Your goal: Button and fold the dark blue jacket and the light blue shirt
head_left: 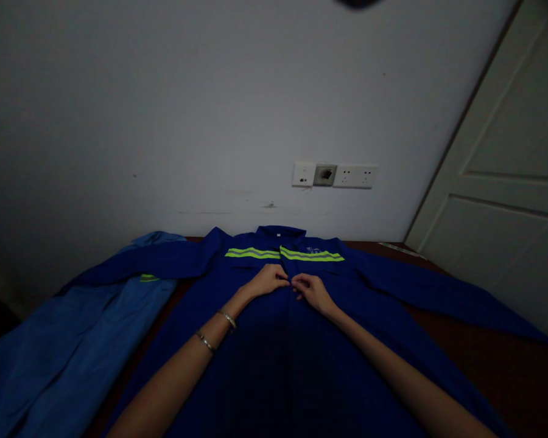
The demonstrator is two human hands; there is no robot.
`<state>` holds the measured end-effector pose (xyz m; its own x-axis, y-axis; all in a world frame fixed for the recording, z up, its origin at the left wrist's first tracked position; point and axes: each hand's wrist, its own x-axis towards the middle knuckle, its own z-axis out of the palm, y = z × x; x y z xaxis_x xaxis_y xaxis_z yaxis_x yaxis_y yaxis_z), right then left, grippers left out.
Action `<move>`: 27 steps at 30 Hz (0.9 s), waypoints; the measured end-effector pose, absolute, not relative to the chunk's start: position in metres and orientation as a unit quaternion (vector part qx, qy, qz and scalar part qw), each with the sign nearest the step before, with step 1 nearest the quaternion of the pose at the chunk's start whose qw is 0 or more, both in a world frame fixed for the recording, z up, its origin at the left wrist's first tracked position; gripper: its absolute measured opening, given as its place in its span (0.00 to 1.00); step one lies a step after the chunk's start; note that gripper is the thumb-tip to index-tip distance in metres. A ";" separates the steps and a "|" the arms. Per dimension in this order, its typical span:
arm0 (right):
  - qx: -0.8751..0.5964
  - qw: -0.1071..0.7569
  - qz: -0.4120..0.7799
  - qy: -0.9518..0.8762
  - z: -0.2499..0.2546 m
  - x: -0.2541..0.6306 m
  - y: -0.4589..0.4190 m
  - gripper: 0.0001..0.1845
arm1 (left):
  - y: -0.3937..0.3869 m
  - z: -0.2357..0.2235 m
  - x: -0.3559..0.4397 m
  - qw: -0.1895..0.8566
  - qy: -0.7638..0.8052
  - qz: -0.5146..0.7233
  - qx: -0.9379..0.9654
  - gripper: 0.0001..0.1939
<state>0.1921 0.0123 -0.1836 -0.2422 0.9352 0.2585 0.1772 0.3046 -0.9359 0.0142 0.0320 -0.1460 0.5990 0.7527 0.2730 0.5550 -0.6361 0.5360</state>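
Observation:
A dark blue work jacket (256,304) lies spread out, collar away from me, with yellow-green reflective strips across its chest. My left hand (270,278) pinches the jacket's front edge just below the strips. Close beside it, my right hand (308,288) is closed too, thumb and fingertips together on the other side of the front opening. The fingertips of both hands nearly meet there. Any button or fastener between them is too small and dark to make out. Two bracelets circle my left wrist and forearm.
A lighter blue garment (95,340) lies at the left, partly under the jacket's sleeve. The dark red tabletop (493,365) meets a pale wall (187,121) with sockets (354,176). A panelled door (506,182) stands at the right, and a narrow strip (402,250) lies near it.

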 end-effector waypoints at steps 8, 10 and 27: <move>-0.498 0.432 0.514 -0.549 -0.165 0.187 0.012 0.08 | 0.022 -0.147 0.021 0.098 0.383 0.230 0.889 0.08; -0.505 0.426 0.506 -0.554 -0.165 0.187 0.012 0.08 | 0.021 -0.149 0.023 0.102 0.386 0.228 0.888 0.07; -0.488 0.399 0.539 -0.559 -0.167 0.192 0.014 0.07 | 0.037 -0.155 0.011 0.273 0.393 0.235 0.846 0.09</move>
